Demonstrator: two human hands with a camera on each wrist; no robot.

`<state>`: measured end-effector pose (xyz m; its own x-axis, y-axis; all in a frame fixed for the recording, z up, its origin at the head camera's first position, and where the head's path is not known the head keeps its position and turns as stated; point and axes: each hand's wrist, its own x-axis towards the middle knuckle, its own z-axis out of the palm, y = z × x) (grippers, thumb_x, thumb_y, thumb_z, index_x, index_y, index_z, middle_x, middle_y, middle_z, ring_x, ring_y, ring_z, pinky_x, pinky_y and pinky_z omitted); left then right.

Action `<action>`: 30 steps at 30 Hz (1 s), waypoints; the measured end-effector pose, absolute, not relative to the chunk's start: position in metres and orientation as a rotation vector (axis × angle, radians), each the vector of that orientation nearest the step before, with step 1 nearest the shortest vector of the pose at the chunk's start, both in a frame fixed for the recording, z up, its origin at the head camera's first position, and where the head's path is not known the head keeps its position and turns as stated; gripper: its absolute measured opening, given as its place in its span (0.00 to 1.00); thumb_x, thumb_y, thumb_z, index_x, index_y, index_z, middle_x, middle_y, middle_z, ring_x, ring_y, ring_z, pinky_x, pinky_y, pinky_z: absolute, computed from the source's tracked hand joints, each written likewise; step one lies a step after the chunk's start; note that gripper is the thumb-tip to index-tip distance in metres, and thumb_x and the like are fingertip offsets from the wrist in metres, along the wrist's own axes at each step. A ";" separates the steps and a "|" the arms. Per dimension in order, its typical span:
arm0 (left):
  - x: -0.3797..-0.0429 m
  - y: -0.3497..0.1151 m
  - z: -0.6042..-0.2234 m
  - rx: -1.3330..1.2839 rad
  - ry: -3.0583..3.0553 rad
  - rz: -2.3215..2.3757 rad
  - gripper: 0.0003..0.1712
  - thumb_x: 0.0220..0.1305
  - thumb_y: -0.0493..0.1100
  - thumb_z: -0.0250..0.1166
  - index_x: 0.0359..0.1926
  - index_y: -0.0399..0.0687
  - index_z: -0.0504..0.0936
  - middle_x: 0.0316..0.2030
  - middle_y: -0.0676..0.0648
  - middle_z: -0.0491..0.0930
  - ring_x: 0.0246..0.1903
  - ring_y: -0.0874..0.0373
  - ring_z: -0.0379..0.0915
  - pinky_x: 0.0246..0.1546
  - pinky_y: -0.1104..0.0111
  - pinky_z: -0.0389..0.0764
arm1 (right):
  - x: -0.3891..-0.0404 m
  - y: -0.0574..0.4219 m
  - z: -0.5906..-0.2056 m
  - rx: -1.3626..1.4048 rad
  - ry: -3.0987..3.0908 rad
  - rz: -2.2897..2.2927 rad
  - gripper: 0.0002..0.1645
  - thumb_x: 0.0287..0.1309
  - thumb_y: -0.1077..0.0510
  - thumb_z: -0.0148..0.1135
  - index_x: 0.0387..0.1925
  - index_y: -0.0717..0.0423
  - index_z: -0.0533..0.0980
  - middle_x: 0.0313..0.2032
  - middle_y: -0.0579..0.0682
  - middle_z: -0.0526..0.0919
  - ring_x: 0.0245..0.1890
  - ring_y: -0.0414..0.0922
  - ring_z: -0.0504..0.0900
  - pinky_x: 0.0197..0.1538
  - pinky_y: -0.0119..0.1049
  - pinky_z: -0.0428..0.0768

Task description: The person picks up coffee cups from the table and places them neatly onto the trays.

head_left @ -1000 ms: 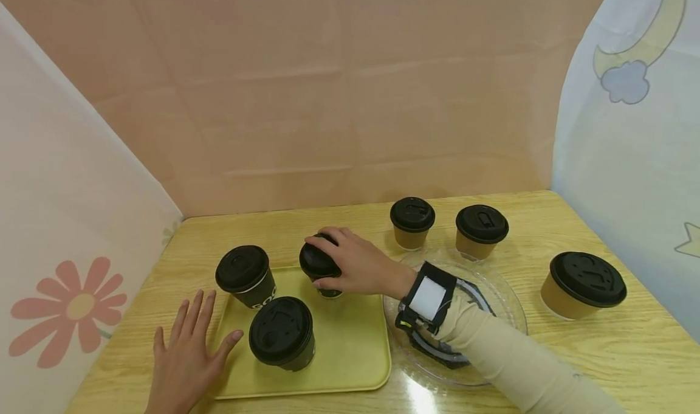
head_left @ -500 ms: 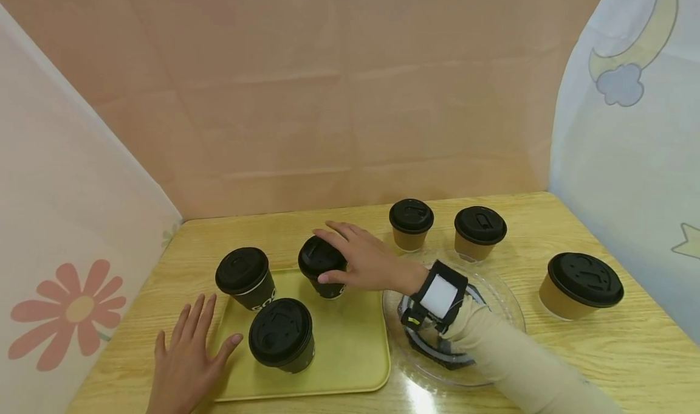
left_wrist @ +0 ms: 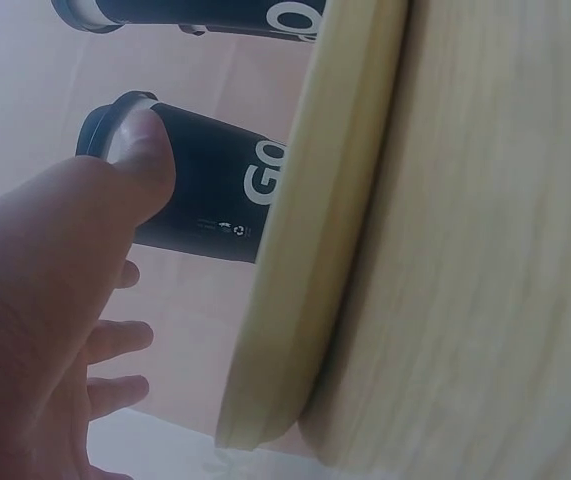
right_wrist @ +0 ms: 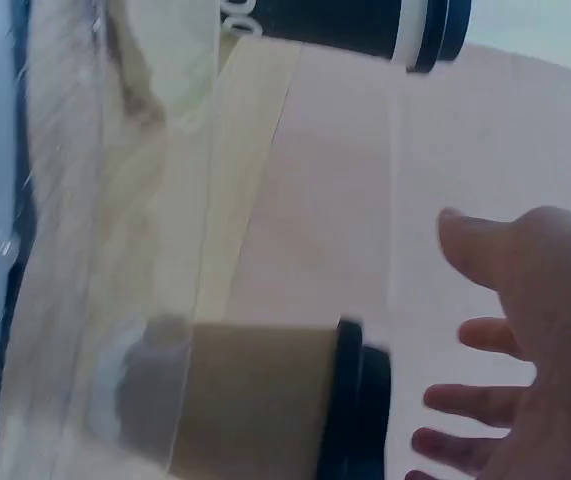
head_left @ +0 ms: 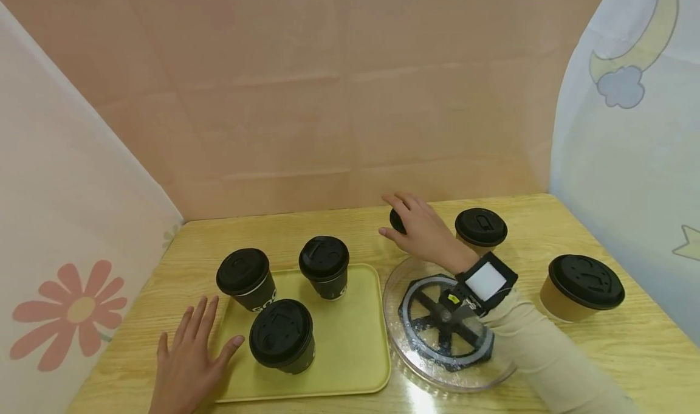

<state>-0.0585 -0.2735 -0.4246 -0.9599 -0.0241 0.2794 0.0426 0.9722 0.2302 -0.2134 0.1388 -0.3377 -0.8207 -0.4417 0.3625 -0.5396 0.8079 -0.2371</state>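
Observation:
My right hand (head_left: 429,231) hovers over a small brown paper coffee cup at the back and hides most of it; its black lid (head_left: 396,220) peeks out beside the fingers. In the right wrist view a brown cup (right_wrist: 255,400) stands apart from the loosely spread right fingers. On the yellow tray (head_left: 350,371) are three black lidded cups: a back left cup (head_left: 246,277), a front cup (head_left: 283,335) and a back right cup (head_left: 325,267). My left hand (head_left: 188,359) lies with spread fingers at the tray's left edge, thumb toward the front cup.
A clear round turntable (head_left: 396,347) with a dark spoked base sits right of the tray, under the right forearm. Behind it is another brown cup (head_left: 481,227); a larger brown cup (head_left: 582,286) stands farther right. A cloth backdrop (head_left: 339,98) encloses the table.
My right hand has let go of the back right black cup on the tray and moved right to the small brown cup. The left hand has stayed in place.

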 end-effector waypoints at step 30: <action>-0.056 -0.273 -0.426 -0.042 -2.843 -0.349 0.51 0.61 0.67 0.61 0.77 0.55 0.50 0.72 0.37 0.59 0.68 0.36 0.54 0.56 0.27 0.50 | -0.210 0.171 -0.349 0.638 -2.650 0.414 0.38 0.63 0.42 0.61 0.68 0.54 0.65 0.67 0.64 0.65 0.65 0.64 0.68 0.62 0.63 0.70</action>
